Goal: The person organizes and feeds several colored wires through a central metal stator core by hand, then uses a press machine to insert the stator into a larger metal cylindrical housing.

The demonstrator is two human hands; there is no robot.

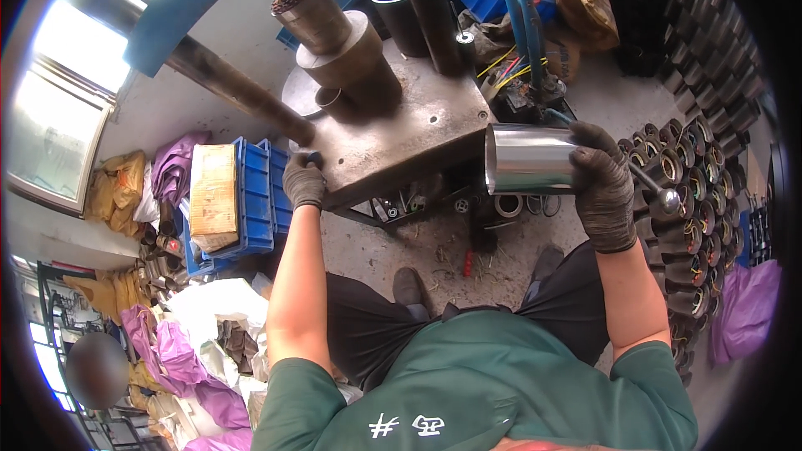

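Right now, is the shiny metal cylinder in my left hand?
No, the right hand holds the shiny metal cylinder, while the left hand is at the steel table.

Glossy, smooth metal cylinder (530,160), worn, dull metal table (409,127), blue plastic crate (256,200), matt cloth shirt (476,359).

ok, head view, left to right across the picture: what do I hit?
Window, carton, left hand, black tube, shiny metal cylinder, right hand, ball-ended rod, purple bag.
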